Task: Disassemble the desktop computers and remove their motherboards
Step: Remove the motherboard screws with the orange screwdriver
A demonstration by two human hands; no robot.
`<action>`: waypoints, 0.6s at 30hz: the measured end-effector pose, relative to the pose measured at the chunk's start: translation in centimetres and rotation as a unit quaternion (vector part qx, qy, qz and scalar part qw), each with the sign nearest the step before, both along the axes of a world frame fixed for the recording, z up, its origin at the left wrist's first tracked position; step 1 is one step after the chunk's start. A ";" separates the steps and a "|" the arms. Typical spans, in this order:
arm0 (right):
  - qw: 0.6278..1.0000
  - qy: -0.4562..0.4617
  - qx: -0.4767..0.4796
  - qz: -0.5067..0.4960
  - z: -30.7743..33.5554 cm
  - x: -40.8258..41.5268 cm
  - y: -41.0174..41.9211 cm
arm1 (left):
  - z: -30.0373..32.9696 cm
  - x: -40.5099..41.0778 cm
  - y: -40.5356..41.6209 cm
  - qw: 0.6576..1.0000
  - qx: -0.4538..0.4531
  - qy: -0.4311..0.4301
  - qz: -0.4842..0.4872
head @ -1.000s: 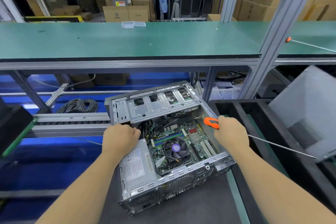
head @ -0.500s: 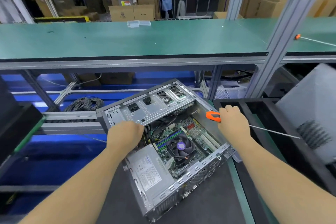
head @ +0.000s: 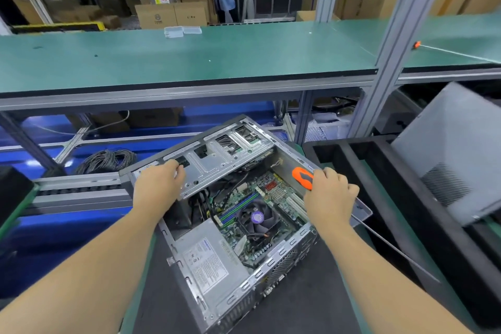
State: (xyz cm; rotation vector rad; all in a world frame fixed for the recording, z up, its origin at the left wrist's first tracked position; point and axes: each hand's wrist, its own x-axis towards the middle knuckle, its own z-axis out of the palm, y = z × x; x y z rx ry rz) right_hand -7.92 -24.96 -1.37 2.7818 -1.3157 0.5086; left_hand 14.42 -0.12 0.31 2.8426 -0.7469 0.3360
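Note:
An open desktop case [head: 282, 260] lies on its side on a dark mat, turned at an angle. Inside I see the green motherboard [head: 273, 192] with its round cooler fan [head: 257, 217], and a grey power supply [head: 206, 260] at the near left. My left hand [head: 158, 184] lies on the metal drive cage [head: 219, 160] with its fingers curled at a cutout in the cage. My right hand [head: 329, 195] rests on the case's right wall and grips an orange-handled screwdriver [head: 301, 175], whose long shaft runs back past my forearm to the lower right.
A black foam tray [head: 379, 171] holding a grey computer panel [head: 455, 154] stands at the right. The green upper shelf [head: 189, 62] carries a second screwdriver [head: 416, 45]. An aluminium post [head: 393, 49] rises at the right. A cable coil [head: 108, 160] lies at the left, behind a roller rail [head: 76, 192].
The case has been turned anticlockwise on the mat. My left hand moved from beside the cables up onto the drive cage. My right hand stayed on the right wall with the screwdriver.

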 end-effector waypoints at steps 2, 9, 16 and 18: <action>1.000 -0.007 0.002 -0.004 -0.2 0.1 -0.1 | 0.1 1.0 0.6 0.999 0.034 -0.015 0.007; 0.999 -0.013 0.039 -0.007 -0.5 0.1 -0.9 | -0.3 3.2 1.2 0.998 -0.013 0.032 0.053; 0.999 -0.006 0.033 -0.011 -0.5 0.1 -1.1 | -0.1 4.4 -0.6 0.999 0.013 0.023 0.039; 0.999 -0.012 0.033 -0.010 -0.7 0.2 -1.2 | -0.3 4.5 -0.8 0.999 0.002 0.030 0.040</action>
